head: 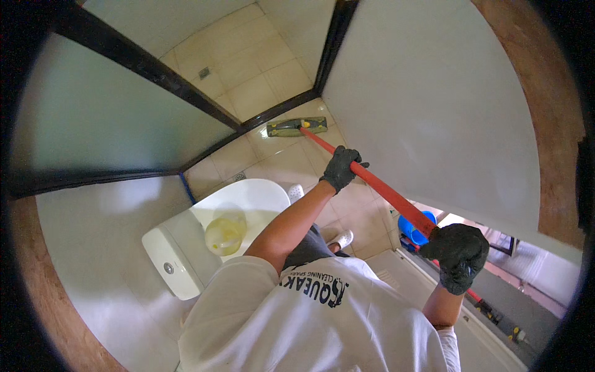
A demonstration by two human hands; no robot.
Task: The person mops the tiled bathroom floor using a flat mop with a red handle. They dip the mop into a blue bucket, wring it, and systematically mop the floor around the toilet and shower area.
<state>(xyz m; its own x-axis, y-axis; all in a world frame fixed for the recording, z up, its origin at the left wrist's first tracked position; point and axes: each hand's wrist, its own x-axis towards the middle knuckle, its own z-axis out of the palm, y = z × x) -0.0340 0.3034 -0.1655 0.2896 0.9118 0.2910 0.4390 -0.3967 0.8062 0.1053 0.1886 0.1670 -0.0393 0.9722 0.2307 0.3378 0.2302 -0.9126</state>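
Observation:
A flat mop head, dark with a green pad and yellow clips, lies on the beige floor tiles just outside the shower's dark frame. From it a red mop handle slants up towards me. My left hand, in a black glove, is wrapped around the handle's middle. Nearer to me, my right hand, also gloved in black, grips the upper end, whose tip is hidden in the fist.
At left stands a white toilet with a translucent yellowish container on its lid. Dark-framed frosted glass encloses the shower, where a floor drain shows. A white wall rises at right. Beyond the doorway sits a blue bucket.

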